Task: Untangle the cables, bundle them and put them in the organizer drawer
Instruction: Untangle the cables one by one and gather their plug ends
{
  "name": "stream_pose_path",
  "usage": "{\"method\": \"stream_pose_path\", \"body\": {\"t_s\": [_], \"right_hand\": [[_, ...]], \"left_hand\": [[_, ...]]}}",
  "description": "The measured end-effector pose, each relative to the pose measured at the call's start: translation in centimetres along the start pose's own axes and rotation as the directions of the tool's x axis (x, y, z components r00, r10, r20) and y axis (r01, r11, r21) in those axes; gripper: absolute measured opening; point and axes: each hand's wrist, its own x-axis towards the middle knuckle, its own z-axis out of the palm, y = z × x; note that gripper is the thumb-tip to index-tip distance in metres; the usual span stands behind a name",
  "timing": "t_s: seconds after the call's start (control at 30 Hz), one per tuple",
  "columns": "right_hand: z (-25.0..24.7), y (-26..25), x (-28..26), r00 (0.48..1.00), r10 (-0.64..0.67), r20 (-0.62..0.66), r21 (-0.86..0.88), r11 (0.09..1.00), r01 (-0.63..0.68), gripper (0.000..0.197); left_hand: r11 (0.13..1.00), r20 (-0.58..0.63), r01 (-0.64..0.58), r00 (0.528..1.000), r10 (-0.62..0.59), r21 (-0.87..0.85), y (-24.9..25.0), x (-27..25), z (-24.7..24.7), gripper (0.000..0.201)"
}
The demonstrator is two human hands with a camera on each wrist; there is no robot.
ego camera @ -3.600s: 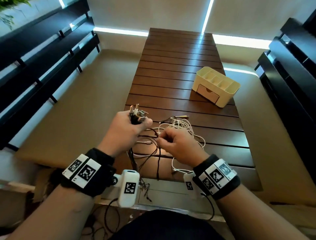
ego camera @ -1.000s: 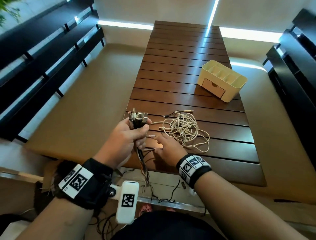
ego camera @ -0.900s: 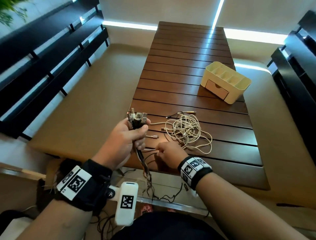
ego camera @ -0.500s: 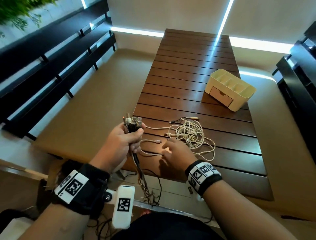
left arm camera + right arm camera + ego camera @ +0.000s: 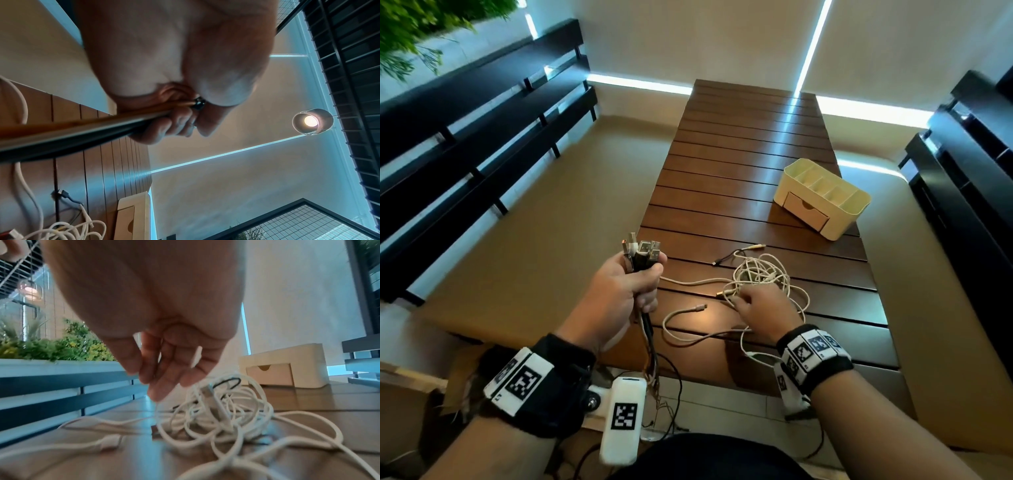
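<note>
Sorting step: white cables not yet freed.
Gathered plug-ended dark cable bundle (image 5: 642, 255) is clenched in left hand (image 5: 616, 298); right hand (image 5: 763, 308), fingers (image 5: 164, 382) loosely spread and empty, is best directed to one loose plug on the tangled white cable heap (image 5: 763, 277).

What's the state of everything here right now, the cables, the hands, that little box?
Left hand: grips a cable bunch, plugs up.
Right hand: open, fingers reaching into the white tangle.
White cable tangle: knotted, on the table.
Organizer: upright.
Drawer: closed.
</note>
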Motion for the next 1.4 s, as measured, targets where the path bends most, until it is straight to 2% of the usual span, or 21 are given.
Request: {"method": "stream_pose_path", "body": {"t_s": [0.1,0.17,0.27,0.33,0.4,0.47,0.57,0.63,0.7,0.77,0.9,0.93,1.03,1.1,1.17,1.23,1.33,1.4], "right_hand": [[-1.7,0.1,2.0,0.964,-0.018,-0.265,0.133,0.99,0.055,0.014],[-2.3,0.6,3.4,0.954,-0.001,-0.301,0.159,0.986,0.052,0.012],[-1.7,1.9,4.7,0.995,0.03,-0.1,0.068,0.997,-0.023,0.019],[-1.2,2.7,5.1,0.995,0.075,0.063,-0.145,0.987,-0.066,0.021],[-1.7,2.8,5.5,0.977,0.155,0.144,-0.313,0.944,-0.103,0.027],[-2.7,2.5,6.1,0.979,0.157,0.128,-0.35,0.931,-0.104,0.03],[-3.6,1.4,7.6,0.999,0.031,-0.01,-0.353,0.935,-0.032,0.027],[-3.7,0.4,8.8,0.999,-0.022,-0.038,-0.28,0.96,0.011,0.025],[-3.1,-0.3,10.1,1.0,0.002,0.022,-0.197,0.98,0.002,0.022],[-2.7,-0.5,11.2,0.991,0.088,0.103,-0.134,0.988,-0.074,0.017],[-3.1,0.5,11.9,0.971,0.174,0.161,0.061,0.981,-0.186,0.001],[-3.6,1.0,11.8,0.969,0.174,0.173,0.07,0.98,-0.189,0.005],[-4.9,2.7,11.0,0.947,0.168,0.274,-0.031,0.986,-0.166,0.019],[-5.4,3.3,10.1,0.922,0.192,0.336,-0.152,0.977,-0.148,0.016],[-5.3,3.7,9.3,0.921,0.207,0.33,-0.222,0.965,-0.137,0.01],[-4.8,3.9,8.9,0.932,0.198,0.305,-0.199,0.97,-0.141,0.015],[-3.8,4.3,8.4,0.943,0.137,0.303,-0.153,0.984,-0.094,0.03],[-3.3,4.4,7.9,0.956,0.133,0.262,-0.124,0.987,-0.104,0.028]], "left_hand": [[1.0,0.005,0.0,1.0,0.0,-0.003,0.0,0.8,0.1,0.029],[1.0,0.004,0.007,1.0,-0.007,0.0,0.0,1.2,0.1,0.029],[1.0,-0.004,0.004,1.0,-0.004,0.005,0.1,1.7,-0.1,0.022],[1.0,-0.017,0.002,1.0,-0.002,0.001,0.2,2.0,-0.4,0.025],[1.0,-0.035,0.003,0.999,-0.003,-0.003,0.2,2.3,-0.8,0.028],[1.0,-0.05,0.006,0.999,-0.006,-0.002,0.3,2.5,-1.1,0.028],[1.0,-0.061,0.017,0.998,-0.018,-0.007,0.3,2.8,-1.3,0.028],[1.0,-0.058,0.023,0.998,-0.023,-0.003,0.2,3.0,-1.2,0.028],[1.0,-0.059,0.024,0.998,-0.024,0.008,0.1,3.0,-1.2,0.028],[1.0,-0.066,0.023,0.998,-0.022,0.017,0.1,2.9,-1.2,0.025],[1.0,-0.094,0.024,0.995,-0.023,0.008,0.1,2.5,-1.8,0.024],[1.0,-0.103,0.028,0.994,-0.027,0.005,0.1,2.3,-2.0,0.026],[0.999,-0.111,0.032,0.993,-0.032,0.0,0.0,2.0,-2.5,0.026],[0.999,-0.108,0.038,0.993,-0.038,-0.001,-0.2,2.0,-2.7,0.026],[0.999,-0.102,0.043,0.994,-0.043,-0.001,-0.4,2.2,-2.6,0.026],[0.999,-0.087,0.042,0.995,-0.041,0.011,-0.5,2.4,-2.2,0.025],[0.998,-0.071,0.048,0.996,-0.045,0.04,-0.5,2.7,-1.5,0.013],[0.998,-0.063,0.051,0.997,-0.049,0.039,-0.6,2.9,-1.3,0.018]]}}
